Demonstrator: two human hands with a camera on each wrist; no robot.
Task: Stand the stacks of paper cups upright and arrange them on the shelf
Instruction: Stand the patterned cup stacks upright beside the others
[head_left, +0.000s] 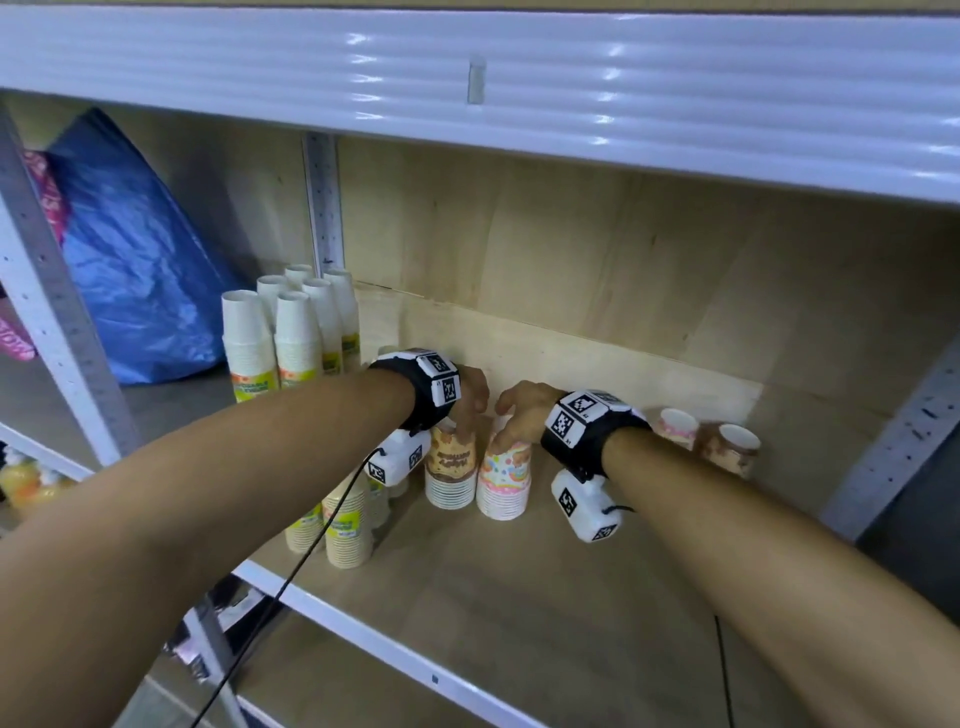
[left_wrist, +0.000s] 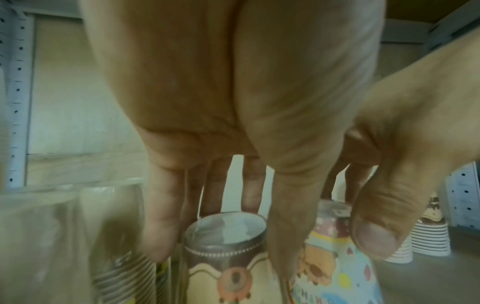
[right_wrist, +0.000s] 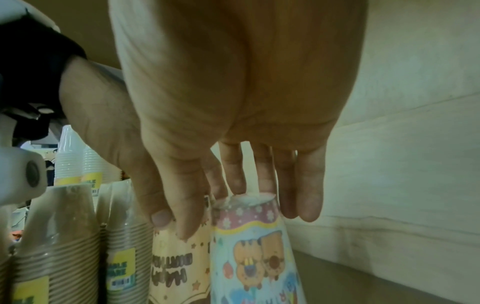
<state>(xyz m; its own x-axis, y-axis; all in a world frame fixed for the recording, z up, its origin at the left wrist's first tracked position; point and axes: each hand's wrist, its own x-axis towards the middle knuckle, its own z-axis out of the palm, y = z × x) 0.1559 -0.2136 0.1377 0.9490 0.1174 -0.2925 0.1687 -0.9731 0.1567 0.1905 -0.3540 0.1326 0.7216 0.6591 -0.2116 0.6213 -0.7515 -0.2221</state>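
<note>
Two cup stacks stand rim-down side by side on the wooden shelf (head_left: 519, 597). My left hand (head_left: 467, 421) (left_wrist: 265, 244) reaches down over the brown-and-cream stack (head_left: 451, 467) (left_wrist: 226, 257), with its fingers straddling the top cup. My right hand (head_left: 506, 436) (right_wrist: 237, 205) holds the top of the pink, blue and animal-print stack (head_left: 504, 483) (right_wrist: 249, 257); fingers are behind it and the thumb is at its left. Two more printed stacks (head_left: 675, 426) (head_left: 732, 449) sit to the right, partly hidden by my right arm.
White cup stacks (head_left: 291, 332) stand at the back left, beige wrapped stacks (head_left: 348, 525) at the front left edge. A low upper shelf (head_left: 467, 78) hangs overhead. A blue bag (head_left: 140, 270) fills the bay to the left. Bare board lies in front and behind.
</note>
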